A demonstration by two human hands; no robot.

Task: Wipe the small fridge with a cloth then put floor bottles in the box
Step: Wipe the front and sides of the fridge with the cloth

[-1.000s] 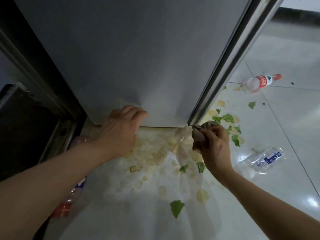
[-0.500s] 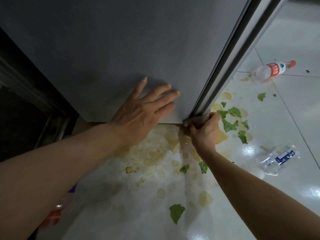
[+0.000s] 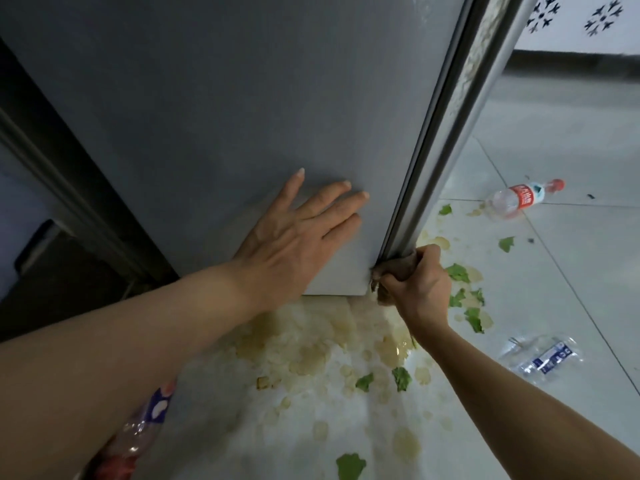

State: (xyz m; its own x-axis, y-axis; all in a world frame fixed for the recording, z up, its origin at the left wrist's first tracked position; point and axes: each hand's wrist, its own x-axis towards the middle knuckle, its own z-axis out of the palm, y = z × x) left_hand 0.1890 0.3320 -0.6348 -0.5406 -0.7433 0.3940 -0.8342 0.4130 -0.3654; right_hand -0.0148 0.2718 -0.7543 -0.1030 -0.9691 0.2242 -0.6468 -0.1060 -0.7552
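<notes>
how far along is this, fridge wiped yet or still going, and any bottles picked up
Nothing looks finished. In hand: the right hand presses a cloth to the fridge's bottom corner, while the left hand lies flat on its side. Left: all bottles are on the floor, a red-label one, a blue-label one and one under the left arm. No box is in view.

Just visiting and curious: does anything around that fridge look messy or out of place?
Yes. Yellowish spill stains and green leaf scraps litter the floor tiles below the fridge. A red-labelled bottle and a crushed clear bottle lie on their sides.
</notes>
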